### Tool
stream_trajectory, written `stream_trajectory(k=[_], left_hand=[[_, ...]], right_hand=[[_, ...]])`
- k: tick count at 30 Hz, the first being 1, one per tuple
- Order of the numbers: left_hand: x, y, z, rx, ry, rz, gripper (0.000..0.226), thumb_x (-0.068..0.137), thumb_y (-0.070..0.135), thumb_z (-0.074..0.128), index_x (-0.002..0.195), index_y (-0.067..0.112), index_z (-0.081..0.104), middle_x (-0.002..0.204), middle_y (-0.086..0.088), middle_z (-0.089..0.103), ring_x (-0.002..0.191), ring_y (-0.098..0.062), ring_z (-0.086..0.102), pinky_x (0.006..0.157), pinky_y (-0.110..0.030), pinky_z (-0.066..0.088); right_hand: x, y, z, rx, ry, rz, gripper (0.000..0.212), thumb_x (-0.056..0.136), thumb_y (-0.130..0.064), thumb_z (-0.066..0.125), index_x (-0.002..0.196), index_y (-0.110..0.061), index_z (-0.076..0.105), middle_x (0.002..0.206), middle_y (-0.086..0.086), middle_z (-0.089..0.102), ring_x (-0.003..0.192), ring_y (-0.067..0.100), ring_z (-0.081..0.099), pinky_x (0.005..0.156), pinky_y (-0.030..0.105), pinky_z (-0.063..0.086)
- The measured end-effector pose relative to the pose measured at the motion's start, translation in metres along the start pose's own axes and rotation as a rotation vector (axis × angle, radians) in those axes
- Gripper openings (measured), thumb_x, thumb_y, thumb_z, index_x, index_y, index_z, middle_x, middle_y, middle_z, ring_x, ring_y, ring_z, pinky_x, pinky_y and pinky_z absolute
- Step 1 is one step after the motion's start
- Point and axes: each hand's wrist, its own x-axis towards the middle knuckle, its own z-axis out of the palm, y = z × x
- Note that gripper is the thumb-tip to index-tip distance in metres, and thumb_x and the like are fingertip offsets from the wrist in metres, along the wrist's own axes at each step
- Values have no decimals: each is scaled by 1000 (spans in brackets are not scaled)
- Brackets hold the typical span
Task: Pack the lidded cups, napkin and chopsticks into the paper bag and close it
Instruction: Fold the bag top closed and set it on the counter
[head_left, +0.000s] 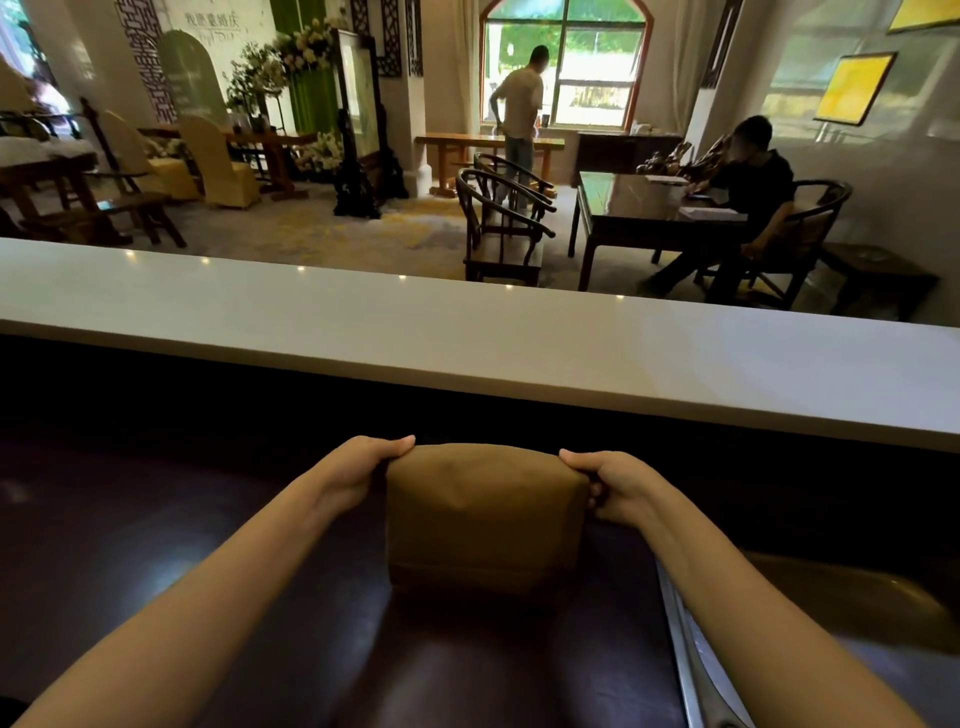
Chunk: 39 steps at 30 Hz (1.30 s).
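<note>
— Where is the paper bag (485, 519)?

— It stands upright on the dark desk (156, 545), in front of the raised white ledge (467, 338) that runs across behind it. Its top is folded over, so the mouth is shut and nothing inside shows.

— And the hands?

— One at each upper corner of the bag. The left hand (358, 470) is at the bag's left corner, with the thumb lying along the folded top edge and the fingers (402, 442) wrapped down behind it, closed on the paper. The right hand (615, 486) is at the bag's right corner, thumb on top and its fingers curled in against the bag's side, gripping the fold too.

— Cups, napkin, chopsticks?

— None visible beside the bag; whether they are in it cannot be told.

— Anything else near the bag?

— To the right of the bag a metal rim (685, 649) edges the desk, under the right forearm.
</note>
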Motion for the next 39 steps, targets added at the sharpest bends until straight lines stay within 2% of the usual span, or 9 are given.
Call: stream_trajectory(k=[2,5,8,12,18,22,26,30,39], left_hand=[[1,0,3,16,29,17,17,87,20,58,87,7,68,87,-11,66,81,-23,62,78,-35,47],[-4,6,0,402,122,293,30,87,34,58,79,8,69,80,-5,64,77,-16,60,72,-27,43],[-10,21,-2,753,-37,398,14,82,37,64,83,25,71,83,11,67,80,-1,60,72,-13,42],[-1,30,5,1019,-114,459,23,84,36,61,95,18,71,82,10,64,77,0,56,68,-9,39],[9,25,3,724,-220,248,28,86,36,58,62,25,67,58,12,59,56,1,53,57,-12,40],[12,33,1,608,-261,210,26,85,36,60,69,17,68,68,2,60,64,-7,55,67,-22,44],[5,53,-2,671,-226,303,26,86,38,57,81,16,70,78,3,65,72,-6,60,72,-22,46],[-16,93,-1,765,-149,490,21,87,35,55,86,19,70,87,0,68,81,-8,64,76,-22,48],[-51,222,24,868,-4,847,10,86,29,56,82,26,65,83,3,64,80,-12,62,66,-21,49]], right_hand=[[0,1,3,24,19,44,30,85,-21,64,60,-14,49,34,-7,32,28,6,27,34,20,26],[-2,-3,3,-49,32,-78,18,83,-22,66,74,-6,63,53,-1,49,45,10,42,44,23,33],[-5,-4,4,-96,22,-185,20,82,-23,68,90,-5,71,82,5,64,76,20,55,63,27,40],[-7,-2,8,-71,22,-168,19,84,-21,66,92,-4,70,92,9,66,85,24,59,64,28,42],[-10,-7,10,-86,29,-209,22,84,-26,66,93,-6,70,92,6,66,84,19,59,61,26,42],[-12,-16,9,-190,91,-376,43,86,-33,62,79,9,67,80,12,65,77,23,60,63,25,43],[-29,-34,12,-342,124,-555,49,89,-39,57,45,-18,55,46,-10,49,50,6,47,51,19,34],[-54,-66,16,-421,242,-756,39,90,-38,54,66,-10,67,59,-1,57,59,11,52,54,22,37],[-107,-174,7,-321,329,-1005,26,91,-35,53,71,-25,66,67,-1,61,68,12,58,61,26,48]])
